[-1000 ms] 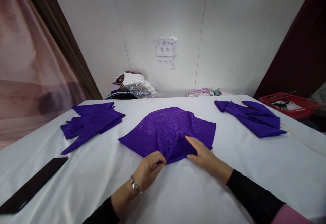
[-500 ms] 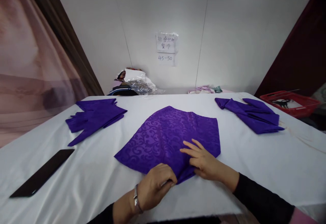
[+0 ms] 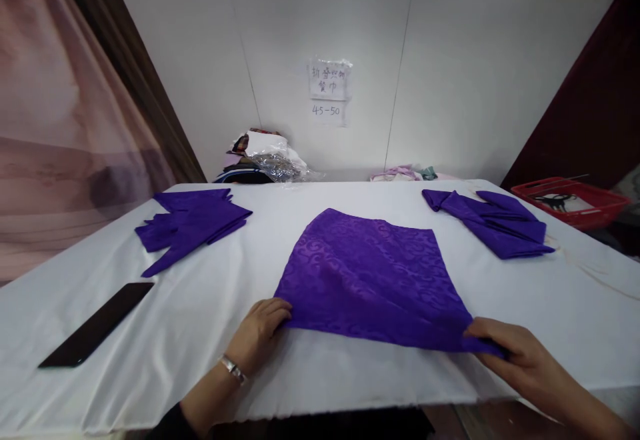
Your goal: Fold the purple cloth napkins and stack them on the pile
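Observation:
A purple patterned napkin (image 3: 365, 280) spreads over the middle of the white-covered table, its near edge stretched between my hands. At its near left corner my left hand (image 3: 263, 330) is closed on the cloth, a silver bracelet at the wrist. My right hand (image 3: 505, 347) pinches the near right corner, and a bit of fabric pokes out past the fingers. The fingertips of the left hand are partly hidden.
Folded purple napkins (image 3: 195, 223) lie at the left, and another folded purple napkin (image 3: 490, 220) at the right. A dark flat slab (image 3: 97, 325) rests at the left front. Bagged cloths (image 3: 270, 157) are piled behind the table; a red basket (image 3: 595, 210) stands at the far right.
My hands have moved apart, the left one leftward and the right one rightward and down to the corner. The napkin's near edge, bunched before, is now drawn out straight.

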Tool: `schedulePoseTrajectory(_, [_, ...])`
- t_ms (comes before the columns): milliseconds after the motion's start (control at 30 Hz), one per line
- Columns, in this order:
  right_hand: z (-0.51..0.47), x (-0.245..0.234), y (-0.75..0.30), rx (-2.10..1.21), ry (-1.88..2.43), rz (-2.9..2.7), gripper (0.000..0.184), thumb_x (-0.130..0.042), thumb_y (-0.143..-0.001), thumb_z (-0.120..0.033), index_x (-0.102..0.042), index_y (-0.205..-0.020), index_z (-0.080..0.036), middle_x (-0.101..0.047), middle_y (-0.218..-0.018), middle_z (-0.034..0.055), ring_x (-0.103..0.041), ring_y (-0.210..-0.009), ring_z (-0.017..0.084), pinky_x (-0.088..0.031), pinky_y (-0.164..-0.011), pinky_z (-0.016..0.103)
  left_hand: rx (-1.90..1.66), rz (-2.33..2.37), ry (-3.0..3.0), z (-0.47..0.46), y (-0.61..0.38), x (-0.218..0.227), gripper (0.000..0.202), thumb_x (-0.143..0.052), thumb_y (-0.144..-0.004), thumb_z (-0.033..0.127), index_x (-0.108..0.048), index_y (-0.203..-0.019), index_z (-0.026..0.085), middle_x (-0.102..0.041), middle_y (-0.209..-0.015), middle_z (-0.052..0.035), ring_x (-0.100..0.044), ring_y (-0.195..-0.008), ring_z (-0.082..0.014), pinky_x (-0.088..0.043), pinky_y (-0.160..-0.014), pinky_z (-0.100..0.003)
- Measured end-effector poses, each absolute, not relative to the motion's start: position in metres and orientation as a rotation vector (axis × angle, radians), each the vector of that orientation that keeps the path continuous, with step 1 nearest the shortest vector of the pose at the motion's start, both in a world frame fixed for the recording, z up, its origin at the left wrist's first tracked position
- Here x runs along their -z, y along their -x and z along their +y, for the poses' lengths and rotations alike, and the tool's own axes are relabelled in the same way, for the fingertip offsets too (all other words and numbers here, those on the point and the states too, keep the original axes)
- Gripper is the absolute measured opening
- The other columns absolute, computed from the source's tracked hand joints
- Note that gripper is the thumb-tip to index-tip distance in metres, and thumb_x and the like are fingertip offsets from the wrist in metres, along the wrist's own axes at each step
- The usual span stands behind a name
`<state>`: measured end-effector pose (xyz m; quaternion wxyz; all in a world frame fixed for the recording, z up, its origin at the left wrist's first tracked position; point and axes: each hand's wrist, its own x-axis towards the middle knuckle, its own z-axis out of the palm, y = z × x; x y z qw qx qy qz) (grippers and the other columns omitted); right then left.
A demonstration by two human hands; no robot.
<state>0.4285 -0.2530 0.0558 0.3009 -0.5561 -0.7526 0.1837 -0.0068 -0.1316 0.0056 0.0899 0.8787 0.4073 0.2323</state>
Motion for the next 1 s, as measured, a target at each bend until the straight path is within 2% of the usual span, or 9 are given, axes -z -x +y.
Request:
schedulePoseTrajectory(133, [-0.268,-0.064,-0.441,-0.865,1.667,-1.736,0.026,-0.062,-0.075,-0.047,-0.069,-0.075,-0.022,-0.067,-0.075,0.0052,-0.063,-0.071,0.022,-0.053,-0.063,0.028,-0.887,1.127,-2.184,-0.149,0.030,-0.047,0.017,-0.054,-0.078,0.022,-0.066,-0.089,0.027,-0.071,-0.103,-0.0011,-0.063,-0.102,-0.0222,-0.052,-0.092,-0.038])
schedulePoseTrajectory(267, [-0.273,-0.072,-0.452,-1.059,1.713,-1.633,0.025,-0.063,-0.073,-0.050,-0.064,-0.066,-0.025,-0.060,-0.066,0.0048,-0.057,-0.064,0.022,-0.050,-0.058,0.030,-0.839,1.139,-1.942,-0.169,0.047,-0.082,0.017,-0.059,-0.076,0.029,-0.070,-0.089,0.035,-0.073,-0.094,0.0030,-0.067,-0.093,-0.0230,-0.054,-0.086,-0.035])
schedulePoseTrajectory(400, [-0.268,-0.068,-0.462,-0.984,1.715,-1.562,0.031,-0.063,-0.073,-0.052,-0.059,-0.064,-0.023,-0.055,-0.064,0.0028,-0.054,-0.064,0.021,-0.047,-0.059,0.030,-0.567,1.309,-1.972,-0.169,0.050,-0.073,0.015,-0.056,-0.078,0.037,-0.069,-0.084,0.031,-0.072,-0.086,0.0031,-0.066,-0.082,-0.0210,-0.053,-0.077,-0.031])
schedulePoseTrajectory(533, [-0.237,-0.066,-0.462,-0.928,1.713,-1.523,0.032,-0.067,-0.069,-0.052,-0.062,-0.069,-0.021,-0.059,-0.070,0.0016,-0.054,-0.069,0.019,-0.046,-0.064,0.028,-0.279,1.470,-2.120,-0.134,0.039,-0.064,0.029,-0.045,-0.082,0.042,-0.068,-0.077,0.023,-0.070,-0.071,0.0007,-0.062,-0.066,-0.0184,-0.049,-0.063,-0.027])
schedulePoseTrajectory(633, [-0.186,-0.083,-0.460,-0.965,1.719,-1.483,0.035,-0.072,-0.062,-0.052,-0.065,-0.069,-0.019,-0.063,-0.069,0.0023,-0.055,-0.068,0.019,-0.046,-0.064,0.030,-0.248,1.535,-2.260,-0.076,0.019,-0.084,0.028,-0.049,-0.078,0.040,-0.071,-0.081,0.022,-0.073,-0.080,-0.0018,-0.065,-0.075,-0.0197,-0.049,-0.072,-0.028])
schedulePoseTrajectory(767, [-0.108,-0.136,-0.462,-0.765,1.722,-1.343,0.029,-0.079,-0.057,-0.040,-0.060,-0.063,-0.018,-0.059,-0.058,-0.0005,-0.052,-0.057,0.015,-0.040,-0.053,0.028,-0.491,1.763,-2.481,0.014,-0.021,-0.147,0.023,-0.055,-0.079,0.032,-0.073,-0.087,0.021,-0.074,-0.089,-0.0041,-0.066,-0.087,-0.0202,-0.049,-0.078,-0.028])
schedulePoseTrajectory(833, [-0.081,-0.173,-0.466,-0.593,1.680,-1.228,0.016,-0.073,-0.068,-0.029,-0.061,-0.067,-0.019,-0.059,-0.059,-0.0010,-0.049,-0.054,0.012,-0.037,-0.052,0.028,-0.689,1.811,-2.531,0.046,-0.041,-0.187,0.027,-0.053,-0.082,0.028,-0.071,-0.100,0.019,-0.071,-0.105,-0.0054,-0.062,-0.100,-0.0194,-0.045,-0.088,-0.029])
schedulePoseTrajectory(933, [-0.069,-0.226,-0.475,-0.143,1.513,-1.078,0.011,-0.067,-0.076,-0.028,-0.062,-0.076,-0.018,-0.065,-0.078,0.0036,-0.053,-0.060,0.009,-0.036,-0.055,0.028,-1.013,1.825,-2.577,0.067,-0.062,-0.245,0.037,-0.045,-0.089,0.033,-0.062,-0.116,0.013,-0.064,-0.119,-0.0059,-0.055,-0.112,-0.0160,-0.040,-0.096,-0.030])
schedulePoseTrajectory(1000, [-0.083,-0.245,-0.489,0.067,1.424,-1.150,0.029,-0.060,-0.081,-0.041,-0.062,-0.094,-0.016,-0.065,-0.103,0.0097,-0.060,-0.079,0.014,-0.038,-0.060,0.030,-1.227,1.740,-2.632,0.064,-0.067,-0.272,0.048,-0.033,-0.092,0.037,-0.057,-0.119,0.005,-0.061,-0.122,-0.0051,-0.052,-0.115,-0.0150,-0.038,-0.095,-0.030])
